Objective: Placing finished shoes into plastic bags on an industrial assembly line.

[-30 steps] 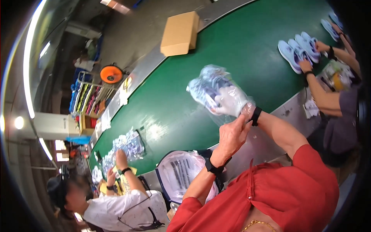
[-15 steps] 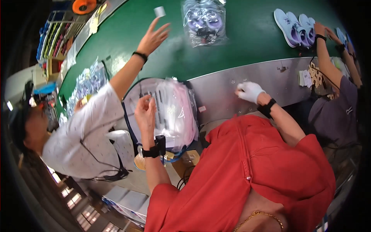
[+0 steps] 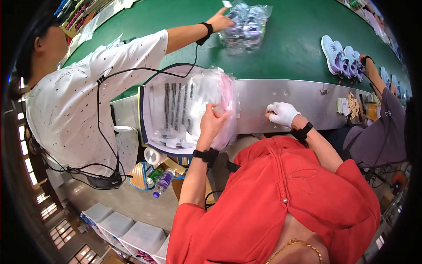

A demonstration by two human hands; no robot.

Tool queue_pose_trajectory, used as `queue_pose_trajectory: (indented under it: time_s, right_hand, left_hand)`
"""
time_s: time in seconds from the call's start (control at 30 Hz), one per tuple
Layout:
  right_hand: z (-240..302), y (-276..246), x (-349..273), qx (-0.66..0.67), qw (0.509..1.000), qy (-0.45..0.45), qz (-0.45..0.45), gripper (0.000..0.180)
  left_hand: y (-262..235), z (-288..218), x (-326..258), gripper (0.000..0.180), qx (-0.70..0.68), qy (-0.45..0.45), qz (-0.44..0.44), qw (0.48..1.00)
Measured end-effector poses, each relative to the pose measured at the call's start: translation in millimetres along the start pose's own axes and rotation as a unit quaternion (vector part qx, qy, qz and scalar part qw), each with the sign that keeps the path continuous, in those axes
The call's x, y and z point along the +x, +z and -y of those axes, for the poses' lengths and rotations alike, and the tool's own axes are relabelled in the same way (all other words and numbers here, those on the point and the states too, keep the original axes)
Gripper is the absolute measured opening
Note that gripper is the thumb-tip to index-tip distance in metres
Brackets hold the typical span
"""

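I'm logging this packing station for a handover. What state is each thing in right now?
left hand: bare, fingers pinching the top clear bag
stack of clear bags: lying flat in a bin, top one partly lifted
right hand: white-gloved, closed, resting on the metal ledge
bagged shoes: sealed in plastic, on the green belt, co-worker's hand touching them
loose shoes: unbagged, lined up on the belt

Pretty clearly a shoe factory packing line: a long green conveyor belt (image 3: 281, 48) with a grey metal edge rail (image 3: 303, 101), pale purple-soled shoes (image 3: 343, 57) riding on it, shoes sealed in a clear plastic bag (image 3: 246, 26), and several workers lined up along it.
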State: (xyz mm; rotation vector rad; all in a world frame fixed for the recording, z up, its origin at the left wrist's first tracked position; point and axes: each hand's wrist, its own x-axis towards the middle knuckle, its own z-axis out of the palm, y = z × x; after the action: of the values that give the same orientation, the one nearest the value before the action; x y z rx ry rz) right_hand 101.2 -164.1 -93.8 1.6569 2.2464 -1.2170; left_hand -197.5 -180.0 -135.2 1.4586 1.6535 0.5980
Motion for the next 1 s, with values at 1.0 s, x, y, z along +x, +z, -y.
queue_pose_trajectory:
  time_s: [1.0]
  right_hand:
    - [144, -56, 17, 0.154, 0.934, -0.274, -0.167, 0.013]
  left_hand:
    - [-118, -14, -10, 0.019, -0.462, -0.12, -0.288, 0.83]
